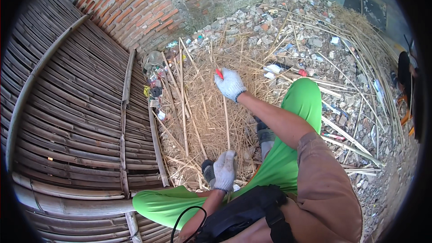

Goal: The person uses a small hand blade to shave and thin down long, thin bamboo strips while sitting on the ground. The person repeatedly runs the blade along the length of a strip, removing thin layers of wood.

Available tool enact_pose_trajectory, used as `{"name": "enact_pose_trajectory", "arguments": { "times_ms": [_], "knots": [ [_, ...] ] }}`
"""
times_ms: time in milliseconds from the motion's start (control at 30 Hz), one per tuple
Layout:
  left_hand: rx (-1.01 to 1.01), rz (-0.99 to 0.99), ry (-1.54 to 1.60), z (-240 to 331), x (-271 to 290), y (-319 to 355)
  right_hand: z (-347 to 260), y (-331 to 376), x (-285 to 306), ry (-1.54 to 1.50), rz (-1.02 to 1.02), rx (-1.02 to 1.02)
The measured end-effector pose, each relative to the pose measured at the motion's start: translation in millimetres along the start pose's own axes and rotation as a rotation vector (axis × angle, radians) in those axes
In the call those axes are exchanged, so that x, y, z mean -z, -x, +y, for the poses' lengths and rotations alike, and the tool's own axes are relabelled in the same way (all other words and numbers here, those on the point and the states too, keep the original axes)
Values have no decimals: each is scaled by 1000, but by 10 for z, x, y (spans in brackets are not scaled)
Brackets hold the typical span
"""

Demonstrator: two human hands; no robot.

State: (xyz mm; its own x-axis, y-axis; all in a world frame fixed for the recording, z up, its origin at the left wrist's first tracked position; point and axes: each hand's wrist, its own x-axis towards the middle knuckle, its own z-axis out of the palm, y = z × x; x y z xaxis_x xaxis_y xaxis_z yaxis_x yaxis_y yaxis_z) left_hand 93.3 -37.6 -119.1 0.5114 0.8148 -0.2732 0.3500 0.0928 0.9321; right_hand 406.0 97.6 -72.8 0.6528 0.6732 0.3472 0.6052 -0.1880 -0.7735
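Observation:
My right hand [230, 84], in a white knitted work glove, is closed around a tool with a red handle [219, 73]. Its end sticks out past the fingers, and I cannot make out a blade. A thin bamboo strip [227, 123] runs from beneath that hand back toward me. Its near end meets my left hand [224, 170], also gloved, whose fingers are closed on it close to my shoe. Pale bamboo shavings [202, 99] cover the ground under and around the strip.
On the left lies a large slatted bamboo panel [81, 108]. Loose bamboo sticks [183, 108] rest beside the shavings, and more long strips [348, 139] lie at right over rubble [315, 40]. A brick wall [144, 9] stands beyond. Something dark and orange shows at the right edge.

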Motion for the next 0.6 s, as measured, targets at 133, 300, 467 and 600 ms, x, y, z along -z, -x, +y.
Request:
{"name": "enact_pose_trajectory", "arguments": {
  "times_ms": [133,300,467,600],
  "knots": [
    [-187,71,-237,173,-103,-170,-26,0,87,-2,48,18],
    [-100,45,-173,171,-145,-238,41,-65,128,-4,59,-5],
    [-312,83,-210,8,-206,-403,120,42,171,7,67,-18],
    [-349,111,-267,204,-252,-469,84,14,196,54,47,-19]
  ]
}}
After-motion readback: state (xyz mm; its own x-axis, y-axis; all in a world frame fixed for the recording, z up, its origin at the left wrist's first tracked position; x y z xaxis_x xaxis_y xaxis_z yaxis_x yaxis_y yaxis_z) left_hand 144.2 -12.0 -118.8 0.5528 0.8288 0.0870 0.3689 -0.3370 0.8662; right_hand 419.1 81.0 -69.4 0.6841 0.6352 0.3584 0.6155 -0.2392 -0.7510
